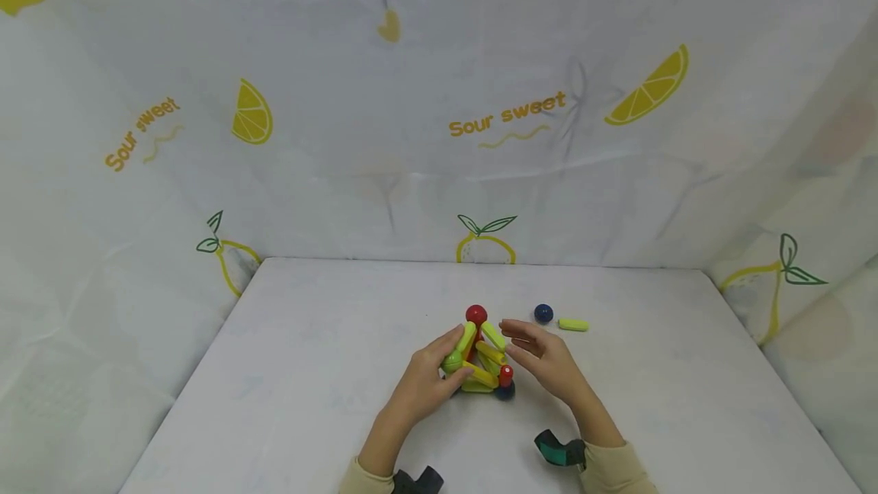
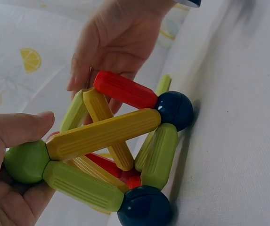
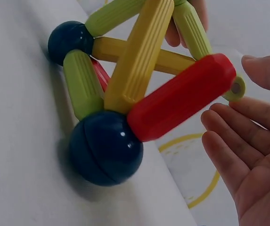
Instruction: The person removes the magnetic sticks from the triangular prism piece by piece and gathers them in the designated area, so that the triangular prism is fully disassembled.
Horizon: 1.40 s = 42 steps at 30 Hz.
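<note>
Stick frame: stands on the counter, to the near left of the loose blue ball.
Left hand: its fingers are bent around the green ball and grip it.
Right hand: its fingers are loosely spread and hold nothing.
Danger: I think the corners could slip apart, from too strong pull on the green ball or a bump against the red stick.
Axis: the red stick slants from a blue corner ball, its free end pointing upward.

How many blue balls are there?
3: one loose blue ball beyond the right hand, a left blue ball and a right blue ball low on the stick build. More may be hidden.
</note>
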Each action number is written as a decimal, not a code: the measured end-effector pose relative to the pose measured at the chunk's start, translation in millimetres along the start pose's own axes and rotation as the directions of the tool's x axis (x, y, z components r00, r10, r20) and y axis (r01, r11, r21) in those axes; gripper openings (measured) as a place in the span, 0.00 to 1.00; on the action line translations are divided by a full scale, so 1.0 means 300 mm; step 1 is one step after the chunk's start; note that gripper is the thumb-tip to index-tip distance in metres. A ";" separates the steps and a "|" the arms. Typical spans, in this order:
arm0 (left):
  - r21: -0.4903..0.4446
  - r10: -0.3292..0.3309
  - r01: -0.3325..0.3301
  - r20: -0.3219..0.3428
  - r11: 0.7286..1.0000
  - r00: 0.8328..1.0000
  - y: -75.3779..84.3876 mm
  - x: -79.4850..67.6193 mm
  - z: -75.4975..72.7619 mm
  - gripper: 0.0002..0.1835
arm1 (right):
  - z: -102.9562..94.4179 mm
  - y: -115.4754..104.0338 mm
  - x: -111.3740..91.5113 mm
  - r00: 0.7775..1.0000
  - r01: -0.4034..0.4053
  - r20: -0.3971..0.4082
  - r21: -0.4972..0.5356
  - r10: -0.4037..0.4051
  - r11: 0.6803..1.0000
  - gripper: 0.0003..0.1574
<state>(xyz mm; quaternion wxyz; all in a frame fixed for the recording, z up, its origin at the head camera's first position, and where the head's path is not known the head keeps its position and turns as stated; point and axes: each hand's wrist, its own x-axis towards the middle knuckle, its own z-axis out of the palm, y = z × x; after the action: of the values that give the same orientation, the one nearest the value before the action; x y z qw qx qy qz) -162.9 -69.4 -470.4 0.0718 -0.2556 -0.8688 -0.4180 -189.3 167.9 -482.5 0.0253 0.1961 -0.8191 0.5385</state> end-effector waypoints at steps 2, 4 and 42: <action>0.001 -0.002 0.002 0.002 1.000 1.000 0.002 0.000 -0.001 0.34 | 0.018 -0.004 -0.001 1.000 -0.008 0.008 0.030 0.008 1.000 0.26; 0.003 -0.001 0.001 0.003 1.000 1.000 0.003 -0.001 -0.002 0.34 | 0.033 -0.009 -0.001 1.000 -0.021 0.006 0.049 0.021 0.999 0.26; 0.013 -0.036 0.035 0.018 0.999 0.999 0.002 0.003 0.001 0.34 | -0.064 0.021 -0.005 0.982 -0.020 -0.185 0.064 0.032 0.998 0.18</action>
<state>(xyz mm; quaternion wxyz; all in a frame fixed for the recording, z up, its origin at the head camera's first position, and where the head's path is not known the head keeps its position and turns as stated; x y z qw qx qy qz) -163.5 -68.5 -469.8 0.0583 -0.2433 -0.8764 -0.4114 -193.3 187.6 -480.3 0.0885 0.1349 -0.7986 0.5798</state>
